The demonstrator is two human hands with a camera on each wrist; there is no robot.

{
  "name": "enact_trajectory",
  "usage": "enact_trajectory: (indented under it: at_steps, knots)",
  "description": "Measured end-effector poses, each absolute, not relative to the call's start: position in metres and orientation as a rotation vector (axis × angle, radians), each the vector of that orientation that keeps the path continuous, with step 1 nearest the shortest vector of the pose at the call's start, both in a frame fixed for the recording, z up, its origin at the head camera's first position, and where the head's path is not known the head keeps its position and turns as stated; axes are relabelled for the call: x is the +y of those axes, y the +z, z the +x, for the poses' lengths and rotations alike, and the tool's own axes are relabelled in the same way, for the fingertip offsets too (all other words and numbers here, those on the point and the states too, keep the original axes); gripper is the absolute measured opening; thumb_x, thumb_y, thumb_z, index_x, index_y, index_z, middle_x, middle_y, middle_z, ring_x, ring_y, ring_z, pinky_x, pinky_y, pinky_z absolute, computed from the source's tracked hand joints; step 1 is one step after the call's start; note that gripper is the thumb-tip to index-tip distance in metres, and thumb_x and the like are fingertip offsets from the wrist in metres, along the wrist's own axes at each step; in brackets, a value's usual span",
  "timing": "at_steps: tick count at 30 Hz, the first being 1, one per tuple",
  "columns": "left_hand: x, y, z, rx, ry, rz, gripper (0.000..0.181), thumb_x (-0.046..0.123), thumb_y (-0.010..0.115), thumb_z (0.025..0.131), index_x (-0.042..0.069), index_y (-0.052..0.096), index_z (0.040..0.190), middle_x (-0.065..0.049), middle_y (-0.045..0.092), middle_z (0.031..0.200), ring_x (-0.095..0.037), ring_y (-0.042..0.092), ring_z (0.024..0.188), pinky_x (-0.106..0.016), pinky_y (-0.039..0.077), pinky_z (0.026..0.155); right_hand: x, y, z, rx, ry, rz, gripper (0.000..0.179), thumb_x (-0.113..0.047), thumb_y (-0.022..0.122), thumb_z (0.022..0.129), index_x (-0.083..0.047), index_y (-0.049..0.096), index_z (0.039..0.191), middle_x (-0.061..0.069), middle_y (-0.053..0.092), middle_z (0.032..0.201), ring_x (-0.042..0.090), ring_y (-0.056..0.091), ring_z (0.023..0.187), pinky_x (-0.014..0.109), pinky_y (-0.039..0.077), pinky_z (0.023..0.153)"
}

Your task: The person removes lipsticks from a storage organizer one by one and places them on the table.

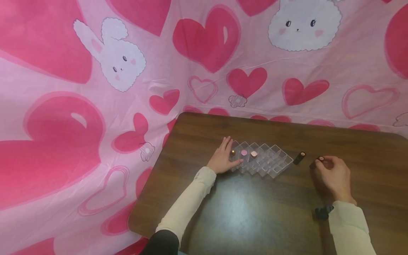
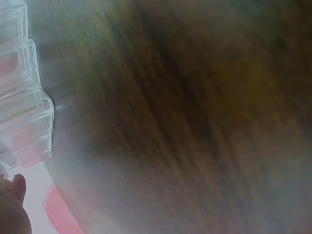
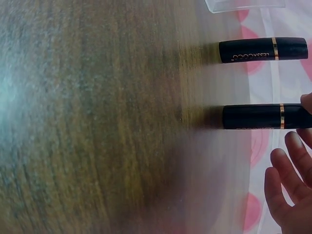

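A clear plastic lipstick organizer [image 1: 266,157] with diamond-shaped compartments stands on the table. My left hand [image 1: 221,159] rests against its left end, fingers straight and thumb spread along its front. Three small capped items sit in the left compartments: a gold one [image 1: 233,152], a pink one [image 1: 244,152] and a pale pink one [image 1: 253,154]. To the right, my right hand [image 1: 334,175] pinches the top of a black lipstick tube [image 3: 252,117] with a gold band. A matching black lipstick tube [image 3: 263,49] stands upright between that hand and the organizer.
The brown wooden table [image 1: 236,212] has rounded corners. Pink fabric [image 1: 204,85] printed with hearts and rabbits hangs behind it and on the left. A black wrist device [image 1: 323,212] sits at the right sleeve cuff.
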State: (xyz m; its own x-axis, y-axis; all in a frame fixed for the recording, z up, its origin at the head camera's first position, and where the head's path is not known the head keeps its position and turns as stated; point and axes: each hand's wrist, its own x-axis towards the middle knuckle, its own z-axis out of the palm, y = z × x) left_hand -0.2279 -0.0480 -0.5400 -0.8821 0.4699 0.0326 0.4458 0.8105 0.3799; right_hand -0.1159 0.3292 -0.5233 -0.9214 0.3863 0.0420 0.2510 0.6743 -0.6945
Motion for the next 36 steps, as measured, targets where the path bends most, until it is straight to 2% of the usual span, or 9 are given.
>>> enact_trajectory:
  at_steps: [9,13,21,36]
  knots:
    - [-0.0484,-0.5422,-0.2292,2.933,0.616,0.749,0.098,0.078,0.036,0.072,0.018,0.009,0.145,0.007,-0.003,0.152,-0.009,-0.007,0.139,-0.046,0.026,0.106,0.3292,-0.5245,-0.1179,-2.713,1.088,-0.531,0.057,-0.042,0.047,0.088,0.004,0.046,0.120,0.026,0.049,0.112,0.040,0.047,0.100,0.053,0.035,0.077]
    - [-0.0482,-0.5424,-0.2294,2.932,0.618,0.755,0.098,0.077,0.037,0.073,0.017,0.010,0.145,0.007,-0.003,0.152,-0.010,-0.007,0.139,-0.047,0.026,0.106,0.3294,-0.5239,-0.1185,-2.697,1.065,-0.521,0.054,-0.041,0.049,0.087,0.004,0.048,0.119,0.025,0.050,0.111,0.038,0.049,0.097,0.050,0.036,0.075]
    - [-0.0482,-0.5404,-0.2279,2.923,0.593,0.741,0.098,0.077,0.036,0.073,0.021,0.004,0.145,0.008,-0.005,0.152,-0.011,-0.008,0.139,-0.045,0.024,0.107,0.3285,-0.5235,-0.1178,-2.689,1.056,-0.521,0.054,-0.041,0.049,0.087,0.003,0.049,0.118,0.024,0.051,0.111,0.037,0.049,0.097,0.049,0.035,0.075]
    - [-0.0483,-0.5406,-0.2269,2.925,0.597,0.737,0.098,0.077,0.036,0.072,0.022,0.003,0.145,0.008,-0.005,0.152,-0.009,-0.008,0.139,-0.043,0.023,0.108,0.3280,-0.5198,-0.1168,-2.663,1.021,-0.495,0.050,-0.037,0.052,0.087,0.003,0.050,0.115,0.023,0.051,0.107,0.035,0.048,0.094,0.044,0.033,0.072]
